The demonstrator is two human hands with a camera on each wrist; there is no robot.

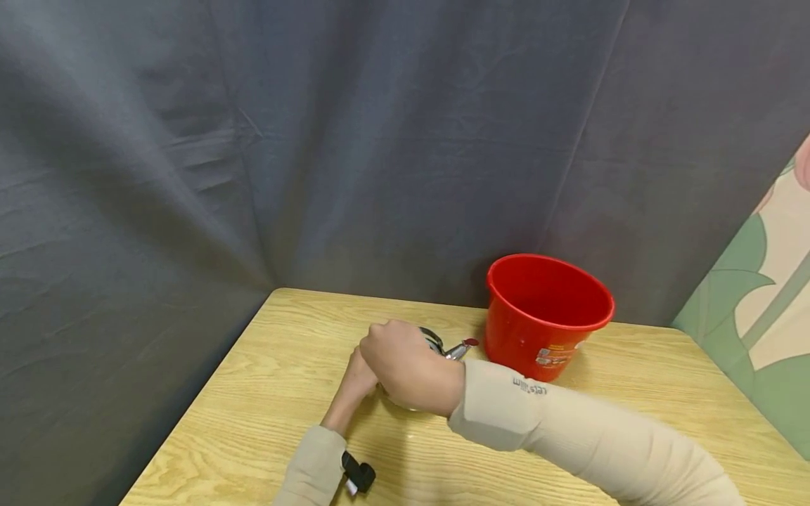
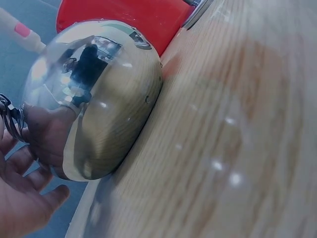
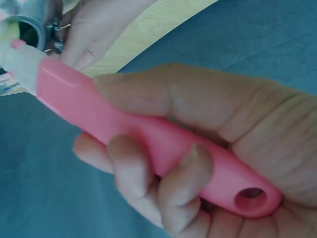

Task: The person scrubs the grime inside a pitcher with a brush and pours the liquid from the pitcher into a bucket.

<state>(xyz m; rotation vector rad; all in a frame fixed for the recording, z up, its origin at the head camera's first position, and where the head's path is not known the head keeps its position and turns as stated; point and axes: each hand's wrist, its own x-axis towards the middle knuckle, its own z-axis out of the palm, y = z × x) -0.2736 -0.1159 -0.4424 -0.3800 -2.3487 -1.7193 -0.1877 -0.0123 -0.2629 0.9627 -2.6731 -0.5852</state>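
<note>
Right grip clasped a pink tool at the kettle, apparently scrubbing inside. Whether left grip held on was unclear; further strokes likely required steadying.

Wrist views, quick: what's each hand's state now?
Left hand: at the metal kettle; grip cannot be told.
Right hand: closed around the pink-handled tool.

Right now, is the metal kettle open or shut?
The kettle is open: the right wrist view shows its round mouth uncovered.
</note>
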